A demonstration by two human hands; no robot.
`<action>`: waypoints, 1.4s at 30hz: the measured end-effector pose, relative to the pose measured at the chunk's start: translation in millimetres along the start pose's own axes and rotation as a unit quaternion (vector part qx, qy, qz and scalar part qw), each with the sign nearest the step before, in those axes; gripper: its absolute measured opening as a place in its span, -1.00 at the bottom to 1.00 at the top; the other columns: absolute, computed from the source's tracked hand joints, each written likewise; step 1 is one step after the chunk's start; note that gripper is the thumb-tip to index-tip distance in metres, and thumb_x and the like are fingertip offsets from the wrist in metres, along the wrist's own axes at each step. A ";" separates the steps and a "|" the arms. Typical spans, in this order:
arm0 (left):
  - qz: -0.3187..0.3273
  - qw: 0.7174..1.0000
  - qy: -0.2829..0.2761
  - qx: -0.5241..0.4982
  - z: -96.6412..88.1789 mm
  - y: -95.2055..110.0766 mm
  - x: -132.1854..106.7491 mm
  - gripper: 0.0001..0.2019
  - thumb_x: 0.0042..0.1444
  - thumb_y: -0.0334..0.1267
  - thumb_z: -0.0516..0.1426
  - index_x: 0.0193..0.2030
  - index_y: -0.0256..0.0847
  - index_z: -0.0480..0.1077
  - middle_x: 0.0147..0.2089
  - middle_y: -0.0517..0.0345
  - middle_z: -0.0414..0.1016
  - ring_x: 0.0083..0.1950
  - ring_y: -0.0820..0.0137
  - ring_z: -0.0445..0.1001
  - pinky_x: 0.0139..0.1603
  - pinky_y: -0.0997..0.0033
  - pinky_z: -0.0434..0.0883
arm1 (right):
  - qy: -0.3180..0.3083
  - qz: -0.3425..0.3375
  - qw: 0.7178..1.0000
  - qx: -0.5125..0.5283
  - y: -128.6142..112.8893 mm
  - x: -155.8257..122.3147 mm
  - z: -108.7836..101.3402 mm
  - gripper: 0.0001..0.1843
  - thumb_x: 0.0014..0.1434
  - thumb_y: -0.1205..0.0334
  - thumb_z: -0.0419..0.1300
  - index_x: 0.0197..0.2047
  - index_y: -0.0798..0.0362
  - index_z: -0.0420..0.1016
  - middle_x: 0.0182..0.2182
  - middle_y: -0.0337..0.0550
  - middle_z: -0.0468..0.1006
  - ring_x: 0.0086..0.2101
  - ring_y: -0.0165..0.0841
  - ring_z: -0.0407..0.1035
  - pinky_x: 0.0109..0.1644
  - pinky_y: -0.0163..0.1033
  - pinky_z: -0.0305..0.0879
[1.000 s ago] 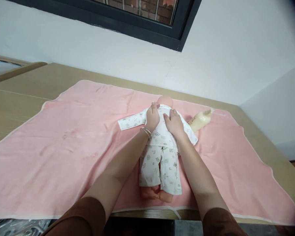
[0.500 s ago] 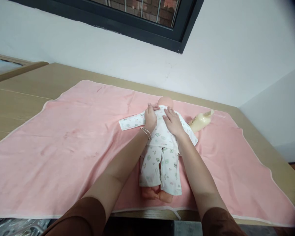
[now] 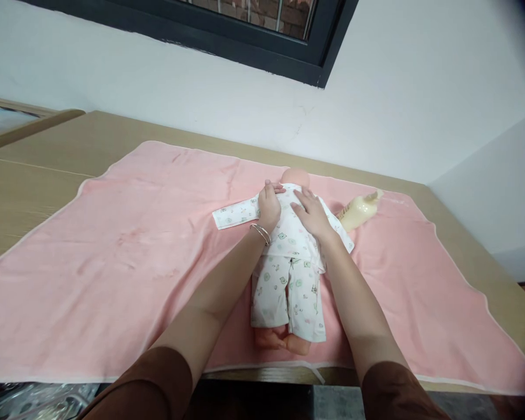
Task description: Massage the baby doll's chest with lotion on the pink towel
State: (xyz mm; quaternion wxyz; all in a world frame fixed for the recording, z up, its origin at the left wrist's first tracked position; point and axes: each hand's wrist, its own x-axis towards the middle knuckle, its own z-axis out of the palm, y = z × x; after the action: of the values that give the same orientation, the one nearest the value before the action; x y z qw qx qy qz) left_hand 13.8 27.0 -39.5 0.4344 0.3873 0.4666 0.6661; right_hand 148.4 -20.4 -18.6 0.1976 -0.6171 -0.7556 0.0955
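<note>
Shoulders of doll point(image 3: 289, 280) beneath left hand point(image 3: 269, 207) and right hand point(image 3: 314, 216); cream object point(image 3: 359, 211) half behind sleeve point(image 3: 343, 236); window point(image 3: 245, 26) top beyond edge.

pink blanket point(image 3: 114, 251) over wooden table point(image 3: 26, 186); cream bottle point(image 3: 357, 211) on blanket

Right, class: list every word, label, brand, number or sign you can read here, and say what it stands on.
None can be read.
The doll's suit bears small printed pictures, too small to show any letters.
The cream bottle and the pink blanket show no lettering.
</note>
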 end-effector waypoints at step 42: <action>0.107 0.755 -0.268 0.590 -4.1 46.6 -23.2 -0.50 0.45 -0.10 -0.12 0.39 -0.25 0.29 0.51 -0.15 0.31 0.59 0.13 0.14 0.64 -0.19 -0.09 | 0.020 0.050 0.994 -0.098 -8.9 -6.6 -15.5 -0.48 0.49 0.10 -0.16 0.32 0.09 0.39 0.26 0.19 0.52 0.25 0.05 0.37 0.43 0.37 -0.02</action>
State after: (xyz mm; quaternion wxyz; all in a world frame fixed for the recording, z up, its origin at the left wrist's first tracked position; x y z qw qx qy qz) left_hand 7.4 -4.7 1.5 0.1530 0.7764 0.5871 0.1705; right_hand 148.0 -30.3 -2.4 0.1460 -0.6720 -0.7258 0.0186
